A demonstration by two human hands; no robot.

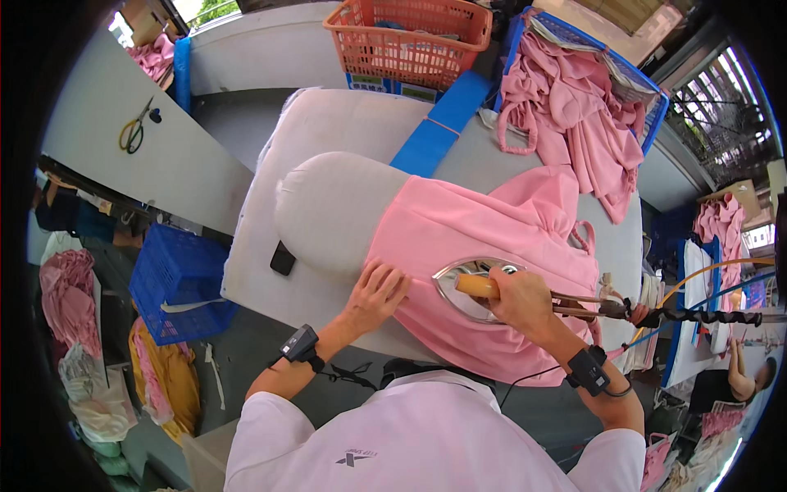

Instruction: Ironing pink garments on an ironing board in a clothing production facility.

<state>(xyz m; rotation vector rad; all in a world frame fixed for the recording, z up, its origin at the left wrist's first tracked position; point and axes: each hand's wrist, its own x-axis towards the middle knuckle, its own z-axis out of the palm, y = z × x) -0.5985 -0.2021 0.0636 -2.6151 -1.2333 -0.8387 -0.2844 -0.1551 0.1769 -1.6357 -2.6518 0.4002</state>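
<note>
A pink garment (pixel 455 215) is drawn over a rounded, pale padded pressing form (pixel 332 203), which sits on a padded ironing table (pixel 307 301). My right hand (pixel 522 301) grips the wooden handle of a steam iron (pixel 452 298). The iron's metal body rests on the pink fabric, its tip pointing left. My left hand (pixel 376 295) lies palm down at the garment's left edge, fingers slightly apart on the cloth; its thumb is hidden. Gathers and an elastic strap (pixel 584 237) show at the garment's right end.
A dark phone (pixel 283 258) lies beside the form. Behind are a blue strip (pixel 439 126), an orange basket (pixel 406 55) and a blue crate (pixel 661 117) spilling pink garments (pixel 572 104). Scissors (pixel 133 132) lie on the left table. Hoses (pixel 682 315) run right from the iron.
</note>
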